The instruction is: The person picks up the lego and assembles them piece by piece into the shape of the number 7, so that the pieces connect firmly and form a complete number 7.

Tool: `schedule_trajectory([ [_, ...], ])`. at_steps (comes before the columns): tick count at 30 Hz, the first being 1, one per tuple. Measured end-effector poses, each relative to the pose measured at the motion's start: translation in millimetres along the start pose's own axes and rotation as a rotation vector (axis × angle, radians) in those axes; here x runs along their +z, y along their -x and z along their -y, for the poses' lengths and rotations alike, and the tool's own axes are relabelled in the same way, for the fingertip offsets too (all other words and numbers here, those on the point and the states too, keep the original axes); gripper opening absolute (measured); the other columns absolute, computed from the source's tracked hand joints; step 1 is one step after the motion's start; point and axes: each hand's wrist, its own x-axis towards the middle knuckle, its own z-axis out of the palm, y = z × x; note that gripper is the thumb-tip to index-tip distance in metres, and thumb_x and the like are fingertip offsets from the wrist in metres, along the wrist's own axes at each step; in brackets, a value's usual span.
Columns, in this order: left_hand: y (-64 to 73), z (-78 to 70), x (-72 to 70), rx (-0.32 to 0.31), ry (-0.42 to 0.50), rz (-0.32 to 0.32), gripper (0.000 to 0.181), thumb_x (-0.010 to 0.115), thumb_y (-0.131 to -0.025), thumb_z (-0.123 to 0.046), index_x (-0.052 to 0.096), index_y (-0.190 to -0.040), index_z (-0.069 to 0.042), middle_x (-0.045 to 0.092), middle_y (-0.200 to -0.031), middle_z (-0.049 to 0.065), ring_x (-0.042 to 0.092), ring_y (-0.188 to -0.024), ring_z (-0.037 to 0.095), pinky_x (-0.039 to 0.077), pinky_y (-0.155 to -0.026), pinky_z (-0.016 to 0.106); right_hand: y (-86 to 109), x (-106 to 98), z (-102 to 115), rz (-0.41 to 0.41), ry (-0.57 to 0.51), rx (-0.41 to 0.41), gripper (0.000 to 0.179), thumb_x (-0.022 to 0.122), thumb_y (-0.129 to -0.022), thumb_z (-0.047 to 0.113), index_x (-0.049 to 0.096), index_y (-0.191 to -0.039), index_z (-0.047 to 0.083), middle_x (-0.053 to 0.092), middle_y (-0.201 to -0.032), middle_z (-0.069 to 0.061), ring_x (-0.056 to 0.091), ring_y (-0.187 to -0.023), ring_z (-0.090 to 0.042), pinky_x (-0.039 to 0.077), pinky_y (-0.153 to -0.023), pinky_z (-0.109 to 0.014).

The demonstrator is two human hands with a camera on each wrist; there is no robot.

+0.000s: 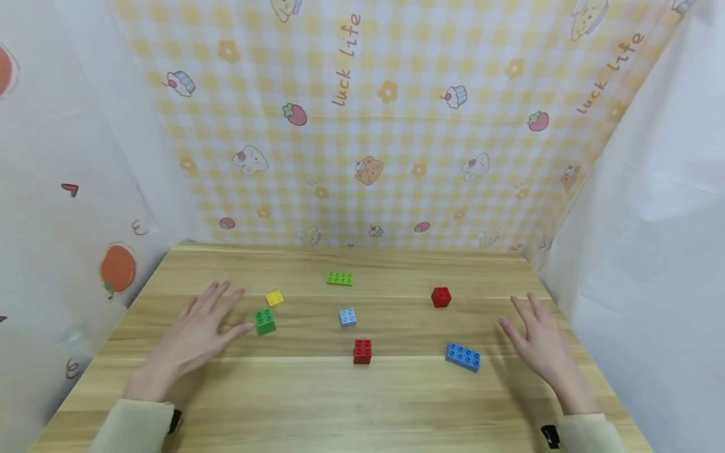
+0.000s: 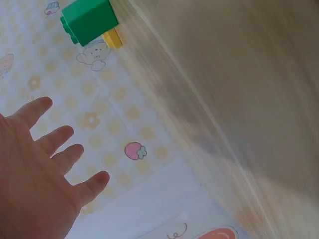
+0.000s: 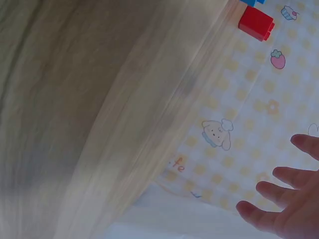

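In the head view my left hand (image 1: 195, 333) spreads its fingers at the left of the wooden table and holds nothing. Nearest to it is a green 2x2 building block (image 1: 265, 321), with a flat yellow block (image 1: 274, 297) just behind. My right hand (image 1: 540, 343), also with fingers apart and nothing in it, is at the right, beside a blue 2x4 block (image 1: 463, 357). The left wrist view shows the green block (image 2: 89, 21) beyond the fingers. A red block (image 3: 256, 23) shows in the right wrist view, away from the right hand (image 3: 294, 199).
A red block (image 1: 362, 352) and a light blue block (image 1: 348, 318) lie mid-table. Farther back are a flat lime green block (image 1: 340, 279) and another red block (image 1: 441, 297). A checked cloth (image 1: 368, 132) rises behind the table (image 1: 317, 402), with white cloth at both sides.
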Motion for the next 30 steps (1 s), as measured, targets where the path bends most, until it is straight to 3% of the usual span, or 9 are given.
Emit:
schedule_trajectory([
  [8, -9.8, -18.1, 8.9, 0.034, 0.017, 0.01, 0.068, 0.042, -0.081, -0.062, 0.026, -0.138, -0.027, 0.019, -0.143, 0.007, 0.013, -0.129, 0.028, 0.012, -0.095, 0.058, -10.4, 11.9, 4.0, 0.026, -0.069, 0.003, 0.058, 0.048, -0.088, 0.041, 0.036, -0.133, 0.005, 0.027, -0.134, -0.026, 0.029, -0.114, -0.049, 0.026, -0.081, -0.064],
  [17, -20.0, -46.3, 20.8, 0.104, 0.024, -0.022, 0.068, 0.045, -0.078, -0.063, 0.04, -0.132, -0.022, 0.033, -0.136, 0.005, 0.03, -0.121, 0.031, 0.02, -0.095, 0.053, -24.0, 21.7, 17.2, 0.031, -0.126, 0.02, 0.053, 0.049, -0.088, 0.038, 0.042, -0.127, 0.002, 0.039, -0.127, -0.022, 0.04, -0.109, -0.041, 0.032, -0.083, -0.057],
  [20, -22.8, -58.8, 23.5, 0.101, 0.039, -0.003, 0.069, 0.041, -0.078, -0.066, 0.043, -0.13, -0.022, 0.038, -0.133, 0.004, 0.033, -0.119, 0.031, 0.022, -0.095, 0.052, -29.1, 25.0, 19.9, 0.049, -0.152, 0.021, 0.054, 0.046, -0.089, 0.041, 0.043, -0.127, 0.003, 0.041, -0.126, -0.02, 0.042, -0.108, -0.04, 0.033, -0.084, -0.056],
  [26, -30.3, -84.9, 32.4, 0.085, 0.091, 0.051, 0.065, 0.039, -0.077, -0.068, 0.049, -0.125, -0.025, 0.046, -0.127, 0.002, 0.042, -0.114, 0.026, 0.031, -0.091, 0.049, -39.3, 32.7, 20.6, 0.088, -0.206, 0.006, 0.046, 0.05, -0.089, 0.033, 0.046, -0.125, 0.004, 0.046, -0.123, -0.017, 0.045, -0.105, -0.036, 0.039, -0.079, -0.052],
  [30, -34.2, -101.4, 39.2, 0.093, 0.116, 0.073, 0.062, 0.042, -0.076, -0.067, 0.051, -0.122, -0.027, 0.049, -0.124, -0.002, 0.045, -0.111, 0.021, 0.037, -0.088, 0.045, -49.4, 38.1, 19.6, 0.135, -0.233, 0.009, 0.045, 0.05, -0.089, 0.033, 0.046, -0.125, 0.007, 0.046, -0.123, -0.015, 0.047, -0.103, -0.033, 0.042, -0.076, -0.05],
])
